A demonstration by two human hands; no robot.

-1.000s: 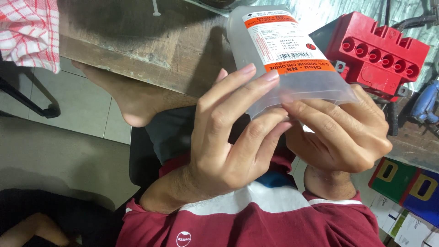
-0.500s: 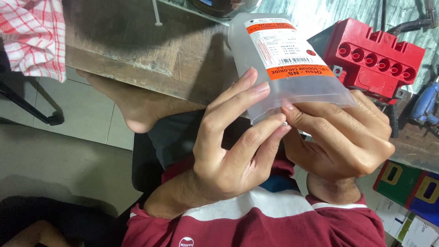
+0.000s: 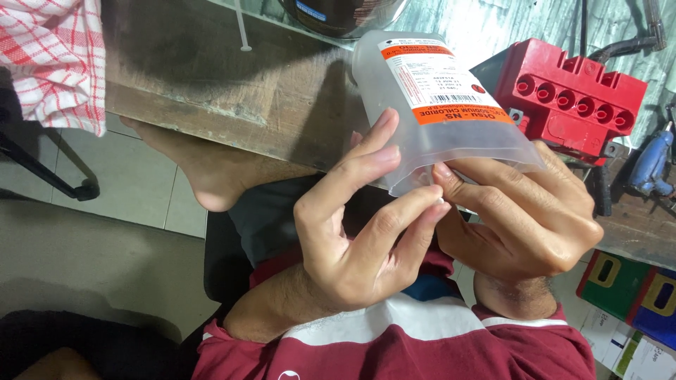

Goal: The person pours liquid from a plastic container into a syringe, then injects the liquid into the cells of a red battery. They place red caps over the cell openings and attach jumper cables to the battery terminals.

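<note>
A clear soft plastic fluid bag (image 3: 451,134) with a white and orange label is held up over the edge of a worn wooden table (image 3: 211,84). My right hand (image 3: 524,218) grips its lower end from beneath, thumb and fingers wrapped around the bottom corner. My left hand (image 3: 362,236) rests against the bag's lower left edge, index and middle fingertips pressing on the plastic, thumb side toward me. Both hands meet at the bag's bottom seam.
A red plastic block with a row of round holes (image 3: 574,98) lies on the table behind the bag. A red-and-white checked cloth (image 3: 53,60) hangs at top left. A bare foot (image 3: 204,172) rests under the table edge. Coloured boxes (image 3: 634,288) lie at lower right.
The bag has slid a little lower and left in view. My left fingers have curled in, fingertips now pinching at the bag's bottom edge beside my right thumb.
</note>
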